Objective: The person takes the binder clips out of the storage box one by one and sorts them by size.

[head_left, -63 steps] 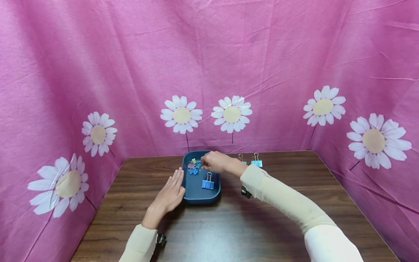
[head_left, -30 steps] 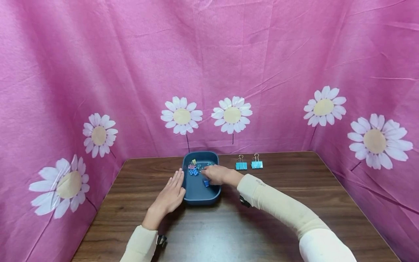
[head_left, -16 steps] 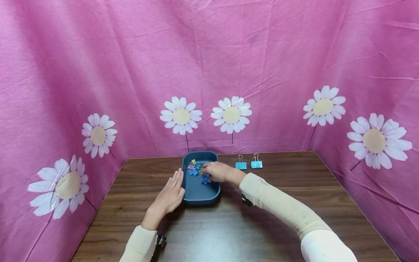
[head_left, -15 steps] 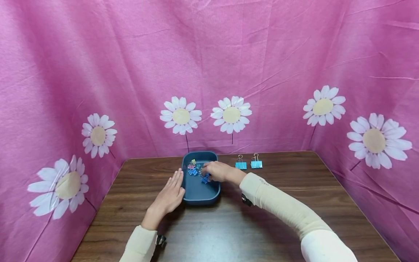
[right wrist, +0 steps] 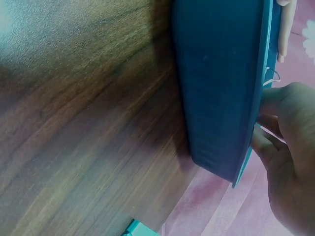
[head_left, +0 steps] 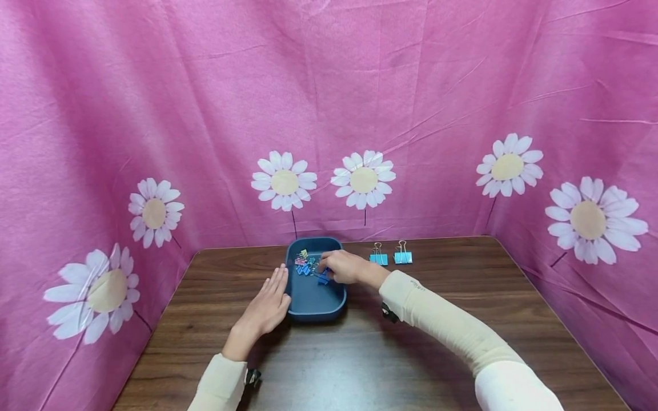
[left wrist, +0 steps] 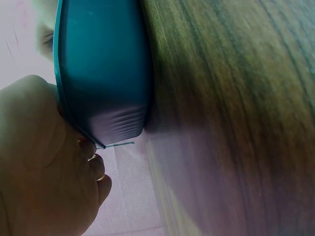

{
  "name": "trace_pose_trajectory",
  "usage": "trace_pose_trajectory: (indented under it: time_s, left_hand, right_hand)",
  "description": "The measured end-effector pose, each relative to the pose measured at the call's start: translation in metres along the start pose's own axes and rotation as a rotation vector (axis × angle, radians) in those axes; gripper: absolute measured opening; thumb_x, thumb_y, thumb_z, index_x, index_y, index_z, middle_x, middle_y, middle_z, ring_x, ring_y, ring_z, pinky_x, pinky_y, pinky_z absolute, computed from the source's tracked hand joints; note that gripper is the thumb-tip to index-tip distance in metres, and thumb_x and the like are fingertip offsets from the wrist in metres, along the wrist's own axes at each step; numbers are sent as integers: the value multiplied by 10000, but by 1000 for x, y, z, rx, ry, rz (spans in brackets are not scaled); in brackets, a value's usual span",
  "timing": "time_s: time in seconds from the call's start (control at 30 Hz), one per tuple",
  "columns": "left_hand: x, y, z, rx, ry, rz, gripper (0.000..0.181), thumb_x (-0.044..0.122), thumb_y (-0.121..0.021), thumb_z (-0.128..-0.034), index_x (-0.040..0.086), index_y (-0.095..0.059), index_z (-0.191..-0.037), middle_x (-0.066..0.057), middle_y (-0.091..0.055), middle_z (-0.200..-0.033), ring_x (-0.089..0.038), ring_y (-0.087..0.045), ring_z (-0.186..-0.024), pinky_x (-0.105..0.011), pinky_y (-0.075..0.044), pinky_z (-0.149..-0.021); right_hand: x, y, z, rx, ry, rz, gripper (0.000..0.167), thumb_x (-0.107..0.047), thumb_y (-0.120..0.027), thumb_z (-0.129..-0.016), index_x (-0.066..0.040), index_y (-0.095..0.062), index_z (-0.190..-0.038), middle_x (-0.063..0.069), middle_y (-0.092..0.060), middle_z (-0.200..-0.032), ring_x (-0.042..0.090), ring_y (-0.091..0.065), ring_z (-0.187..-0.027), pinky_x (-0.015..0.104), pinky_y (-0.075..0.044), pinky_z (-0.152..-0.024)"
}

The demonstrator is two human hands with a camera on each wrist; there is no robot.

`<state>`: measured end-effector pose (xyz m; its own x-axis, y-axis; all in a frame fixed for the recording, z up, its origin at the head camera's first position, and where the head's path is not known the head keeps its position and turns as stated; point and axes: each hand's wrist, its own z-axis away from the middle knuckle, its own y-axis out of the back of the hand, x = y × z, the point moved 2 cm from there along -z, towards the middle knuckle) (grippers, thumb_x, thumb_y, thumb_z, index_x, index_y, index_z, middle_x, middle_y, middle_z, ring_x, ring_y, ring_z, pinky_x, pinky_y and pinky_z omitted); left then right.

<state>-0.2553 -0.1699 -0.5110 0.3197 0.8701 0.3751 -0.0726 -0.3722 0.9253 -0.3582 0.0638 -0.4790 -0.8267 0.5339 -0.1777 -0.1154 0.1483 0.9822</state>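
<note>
A dark blue tray (head_left: 315, 305) lies on the table, holding a cluster of small coloured binder clips (head_left: 304, 267) at its left and a larger blue binder clip (head_left: 323, 278). My left hand (head_left: 266, 302) rests against the tray's left side, fingers straight; in the left wrist view its fingertips touch the rim. My right hand (head_left: 343, 266) reaches over the tray's right rim with bent fingers and pinches the larger blue clip, partly hiding it. In the right wrist view, fingertips dip behind the tray wall (right wrist: 221, 88), and a clip's wire handle (right wrist: 273, 77) shows above the rim.
Two teal binder clips (head_left: 378, 259) (head_left: 403, 257) stand on the wooden table (head_left: 437, 279) behind the right forearm, near the back edge. A pink cloth with printed daisies (head_left: 329, 114) hangs around the back and sides.
My right hand has come down from the tray's far part onto the larger blue clip, which has turned and shifted slightly toward the back. The left hand has stayed put.
</note>
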Motion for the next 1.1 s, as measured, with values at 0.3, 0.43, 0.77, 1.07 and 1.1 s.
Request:
trace_pose_trajectory:
  time_s: [0.3, 0.43, 0.77, 1.07, 1.1]
  left_hand:
    - [1, 1, 1, -3, 0, 1, 642, 168, -409, -1113, -69, -195, -1669, -212, -151, -1780, -382, -172, -1659, -543, -213, -1350]
    - [1, 1, 1, -8, 0, -1, 639, 169, -402, -1116, -69, -191, -1670, -215, -149, -1780, -385, -168, -1660, -545, -211, -1350]
    - [2, 2, 2, -14, 3, 4, 639, 171, -400, -1117, -67, -188, -1671, -213, -145, -1781, -393, -171, -1658, -550, -208, -1350]
    - [1, 1, 2, 3, -5, -5, 642, 179, -404, -1107, -71, -212, -1666, -220, -169, -1776, -404, -185, -1653, -562, -226, -1341]
    - [1, 1, 1, 4, -4, -7, 642, 182, -402, -1108, -67, -210, -1668, -217, -165, -1777, -402, -184, -1653, -560, -225, -1342]
  right_hand:
    - [3, 6, 4, 67, 37, 5, 263, 33, -669, -931, -82, -816, -1117, 89, -748, -1220, 208, -725, -1093, 350, -638, -939]
    - [6, 8, 5, 75, 39, -3, 263, 22, -676, -934, -77, -821, -1130, 79, -742, -1167, 214, -720, -1076, 351, -636, -927]
    - [9, 9, 9, 95, 5, -26, 253, -1, -680, -947, -78, -796, -1158, 51, -736, -1146, 176, -700, -984, 326, -631, -861]
    - [6, 13, 13, 141, 22, -26, 228, -27, -704, -936, -87, -802, -1134, 34, -731, -1143, 147, -694, -940, 289, -623, -809]
    - [6, 13, 13, 148, 22, -30, 224, -32, -709, -936, -90, -805, -1130, 30, -738, -1137, 145, -696, -934, 288, -622, -802]
